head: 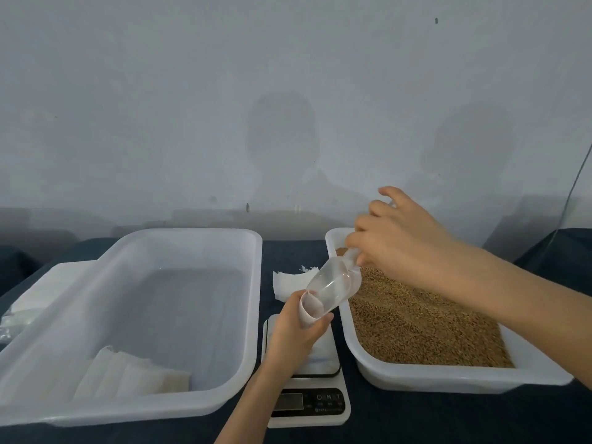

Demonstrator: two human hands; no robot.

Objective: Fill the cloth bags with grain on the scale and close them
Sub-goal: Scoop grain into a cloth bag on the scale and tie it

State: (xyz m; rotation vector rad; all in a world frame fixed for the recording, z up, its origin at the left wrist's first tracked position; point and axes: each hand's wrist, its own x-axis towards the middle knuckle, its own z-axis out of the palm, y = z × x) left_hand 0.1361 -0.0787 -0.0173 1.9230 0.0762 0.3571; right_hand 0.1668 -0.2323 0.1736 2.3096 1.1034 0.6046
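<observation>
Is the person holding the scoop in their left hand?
No, the right hand grips the clear scoop by its handle, while the left hand holds the cloth bag above the scale.

Narrow lane between big tub (254, 283) and grain tray (416, 378), scale (312, 408) filling it, cloths (286, 282) perhaps blocking far end

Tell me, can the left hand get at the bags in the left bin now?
Probably not yet. The bin is open and its bags lie uncovered, but the left hand grips a bag over the scale, with the right hand's scoop at its mouth.
</observation>
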